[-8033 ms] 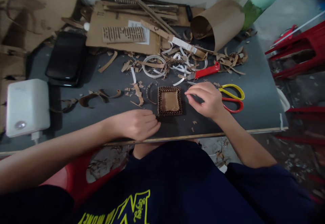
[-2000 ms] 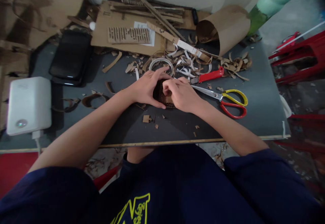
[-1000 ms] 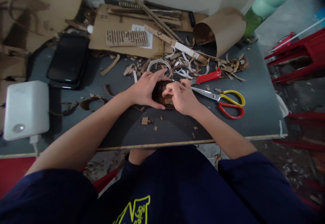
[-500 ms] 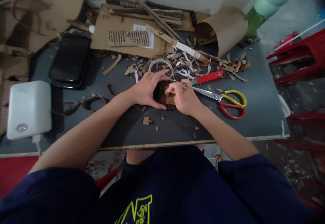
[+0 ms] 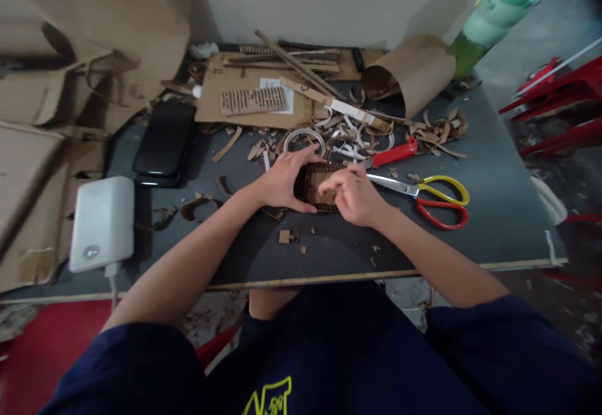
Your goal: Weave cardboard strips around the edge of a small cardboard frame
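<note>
A small box of corrugated cardboard lies on the dark table in front of me, its fluted walls showing along the edges. My left hand grips its left end, thumb along the near wall and fingers along the far wall. Over the right part of the box is my right hand, its fingers curled and the bent index finger reaching inside toward the floor. Whether anything is pinched in those fingers is hidden. Scissors with one yellow and one red handle lie just right of this hand, their blade tips partly behind it.
A red-handled cutter and a roll of tape lie beyond the box among paper scraps. Farther back are a cardboard sheet, a cardboard tube and a green bottle. Leftward sit a black phone and a white power bank.
The camera view has swung left, so everything appears farther right and lower. My right index finger is slightly more extended inside the box; my left hand keeps its hold.
</note>
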{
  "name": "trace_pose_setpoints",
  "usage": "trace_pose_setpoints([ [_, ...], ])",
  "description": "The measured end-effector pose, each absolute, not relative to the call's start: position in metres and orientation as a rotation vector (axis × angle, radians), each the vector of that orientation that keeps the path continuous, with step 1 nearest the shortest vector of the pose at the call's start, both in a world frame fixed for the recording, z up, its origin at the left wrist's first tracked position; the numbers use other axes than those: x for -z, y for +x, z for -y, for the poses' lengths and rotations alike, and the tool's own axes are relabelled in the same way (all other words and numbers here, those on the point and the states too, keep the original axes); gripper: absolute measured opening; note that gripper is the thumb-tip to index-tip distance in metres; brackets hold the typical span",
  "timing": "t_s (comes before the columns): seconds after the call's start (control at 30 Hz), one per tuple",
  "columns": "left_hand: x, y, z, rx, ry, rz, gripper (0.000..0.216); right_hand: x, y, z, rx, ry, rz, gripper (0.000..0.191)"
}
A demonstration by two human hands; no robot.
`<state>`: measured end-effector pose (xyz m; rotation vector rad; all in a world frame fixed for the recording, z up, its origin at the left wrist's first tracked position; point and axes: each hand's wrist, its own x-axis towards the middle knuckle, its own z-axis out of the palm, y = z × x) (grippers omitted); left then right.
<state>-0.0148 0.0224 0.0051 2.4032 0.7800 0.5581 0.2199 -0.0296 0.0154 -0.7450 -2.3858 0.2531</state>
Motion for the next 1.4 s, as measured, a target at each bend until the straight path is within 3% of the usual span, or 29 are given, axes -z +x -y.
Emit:
trace_pose_setpoints([
  [0.33,-0.004,-0.012,-0.018,-0.574,2.444,-0.880,0.125,-0.017,0.218,0.031,-0.414,-0.886,2.442,0.037],
  [1.17,-0.001,-0.013,-0.018,-0.593,2.448,-0.911,0.121,-0.004,0.206,0.036,-0.225,-0.922,2.451,0.028],
  [1.4,-0.003,-0.014,-0.020,-0.551,2.438,-0.913,0.126,-0.004,0.209,0.037,-0.201,-0.885,2.419,0.036],
])
